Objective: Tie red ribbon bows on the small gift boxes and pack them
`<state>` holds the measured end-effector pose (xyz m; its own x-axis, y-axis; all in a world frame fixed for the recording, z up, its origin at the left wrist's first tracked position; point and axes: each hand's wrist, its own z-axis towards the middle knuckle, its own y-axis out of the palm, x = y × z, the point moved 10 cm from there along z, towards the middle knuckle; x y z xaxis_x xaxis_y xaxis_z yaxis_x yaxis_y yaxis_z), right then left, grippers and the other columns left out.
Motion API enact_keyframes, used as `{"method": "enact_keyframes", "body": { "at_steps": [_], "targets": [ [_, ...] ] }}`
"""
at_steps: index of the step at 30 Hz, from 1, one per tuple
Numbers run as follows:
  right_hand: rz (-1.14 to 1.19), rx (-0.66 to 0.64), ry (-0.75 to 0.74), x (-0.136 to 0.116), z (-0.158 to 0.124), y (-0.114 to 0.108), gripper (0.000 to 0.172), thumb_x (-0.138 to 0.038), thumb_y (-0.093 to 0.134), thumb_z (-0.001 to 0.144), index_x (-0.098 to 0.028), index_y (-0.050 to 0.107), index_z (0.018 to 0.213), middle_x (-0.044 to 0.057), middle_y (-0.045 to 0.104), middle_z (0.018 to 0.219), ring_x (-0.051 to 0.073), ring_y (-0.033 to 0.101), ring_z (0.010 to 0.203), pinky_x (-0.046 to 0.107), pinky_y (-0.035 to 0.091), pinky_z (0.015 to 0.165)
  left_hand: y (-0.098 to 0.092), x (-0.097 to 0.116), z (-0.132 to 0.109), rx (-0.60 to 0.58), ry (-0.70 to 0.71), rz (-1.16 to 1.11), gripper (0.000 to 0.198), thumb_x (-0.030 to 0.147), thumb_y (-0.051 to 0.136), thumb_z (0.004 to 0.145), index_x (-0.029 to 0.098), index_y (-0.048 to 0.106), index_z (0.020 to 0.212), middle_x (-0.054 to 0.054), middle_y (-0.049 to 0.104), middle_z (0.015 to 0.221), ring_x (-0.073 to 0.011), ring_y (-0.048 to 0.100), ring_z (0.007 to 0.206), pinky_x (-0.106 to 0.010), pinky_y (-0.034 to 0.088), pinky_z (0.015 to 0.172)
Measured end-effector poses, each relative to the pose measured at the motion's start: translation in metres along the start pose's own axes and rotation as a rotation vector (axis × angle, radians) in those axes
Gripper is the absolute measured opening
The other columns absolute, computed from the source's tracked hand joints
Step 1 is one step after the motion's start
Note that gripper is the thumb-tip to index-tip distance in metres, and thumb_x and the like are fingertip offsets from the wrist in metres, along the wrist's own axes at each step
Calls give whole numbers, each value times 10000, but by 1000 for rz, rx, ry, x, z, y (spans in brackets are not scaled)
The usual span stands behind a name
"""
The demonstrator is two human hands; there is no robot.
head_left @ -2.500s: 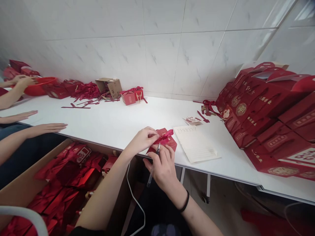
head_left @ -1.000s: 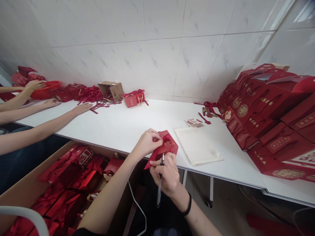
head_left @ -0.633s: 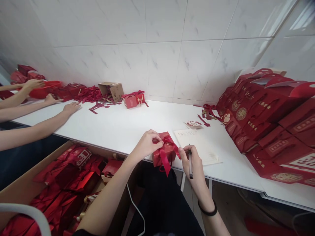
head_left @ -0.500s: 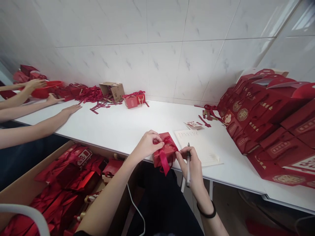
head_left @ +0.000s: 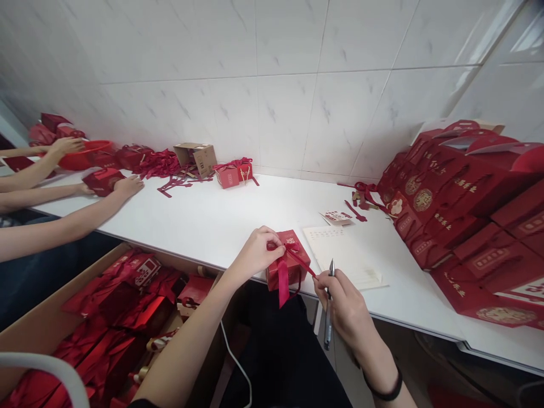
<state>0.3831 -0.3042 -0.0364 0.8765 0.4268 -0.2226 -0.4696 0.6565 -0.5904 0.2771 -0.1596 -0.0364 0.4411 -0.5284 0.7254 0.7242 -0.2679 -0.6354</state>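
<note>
A small red gift box (head_left: 293, 269) sits at the table's front edge with a red ribbon (head_left: 283, 277) on its top. My left hand (head_left: 261, 249) pinches the ribbon at the bow, fingers closed over the box's left side. One ribbon end hangs down over the front of the box. My right hand (head_left: 342, 300) grips the other end of the ribbon, drawn taut to the right, and also holds a pen (head_left: 329, 309) between its fingers, tip upward. Just right of the box lies a sheet of paper (head_left: 340, 255) with a printed grid.
Red gift boxes (head_left: 442, 198) are stacked on the right. A ribboned box (head_left: 233, 174), a small carton (head_left: 198, 158) and loose ribbons (head_left: 159, 164) lie along the wall. A large cardboard box (head_left: 85, 300) of red boxes stands below left. Co-workers' hands (head_left: 127, 186) handle a red box.
My right hand has moved right and down, pulling the ribbon end away from the box. The left hand stays at the bow. At the left, a co-worker's hands now have a red box between them.
</note>
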Motion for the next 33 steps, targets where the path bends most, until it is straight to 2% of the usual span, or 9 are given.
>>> {"method": "enact_keyframes", "body": {
  "at_steps": [5,10,12,15,18,21,23,26,33],
  "targets": [
    [-4,-85,-2,2,-6,1,173,-86,386,888,-200,477,795,27,472,727,130,512,650,224,413,559,2,1,-1,-3,-3,-10,108,246,569,744,183,636,690,-41,564,905,-173,562,847,-324,465,796],
    [127,-176,74,5,-5,-7,137,-141,417,898,-210,494,809,10,496,704,122,506,606,223,406,542,4,3,1,-38,24,-36,117,270,576,741,187,637,686,-40,559,895,-174,561,826,-337,466,798],
    [174,-128,185,20,1,-16,73,-207,481,880,-214,497,809,2,529,695,125,514,595,231,409,548,2,4,1,-49,28,-47,124,283,572,749,189,633,696,-38,557,892,-178,558,843,-342,462,813],
    [208,26,446,60,12,-25,155,-348,526,847,-212,490,780,7,579,702,145,539,616,255,424,581,1,7,-1,-73,57,-91,134,319,578,759,194,627,750,-33,567,916,-179,555,886,-336,449,843],
    [328,8,585,86,28,-2,231,-420,516,834,-201,484,767,15,592,715,155,550,638,276,433,616,-9,4,-8,19,76,-196,180,322,550,785,202,604,907,-44,560,1023,-171,547,944,-301,455,811],
    [478,-100,538,84,48,31,277,-463,548,803,-195,479,784,28,597,766,164,558,675,292,436,635,-24,-6,-22,188,73,-268,220,263,531,783,203,562,993,-62,524,1100,-178,517,1034,-277,460,781],
    [531,-158,475,77,57,46,301,-475,583,779,-195,483,824,37,600,812,171,559,704,300,434,641,-27,-10,-30,230,69,-283,235,249,542,773,204,549,1004,-60,521,1088,-179,511,1044,-277,466,782],
    [586,-152,449,72,62,52,296,-455,610,765,-196,479,824,24,589,790,157,545,675,290,427,621,-27,-15,-36,257,18,-262,222,287,552,780,198,549,984,-52,531,1034,-170,530,988,-272,483,758],
    [727,-85,562,78,61,58,266,-413,624,734,-196,471,751,3,553,698,139,510,600,272,406,563,-25,-21,-36,322,-111,-223,216,387,482,845,190,571,848,-34,578,916,-158,560,906,-273,476,766]
  ]
}}
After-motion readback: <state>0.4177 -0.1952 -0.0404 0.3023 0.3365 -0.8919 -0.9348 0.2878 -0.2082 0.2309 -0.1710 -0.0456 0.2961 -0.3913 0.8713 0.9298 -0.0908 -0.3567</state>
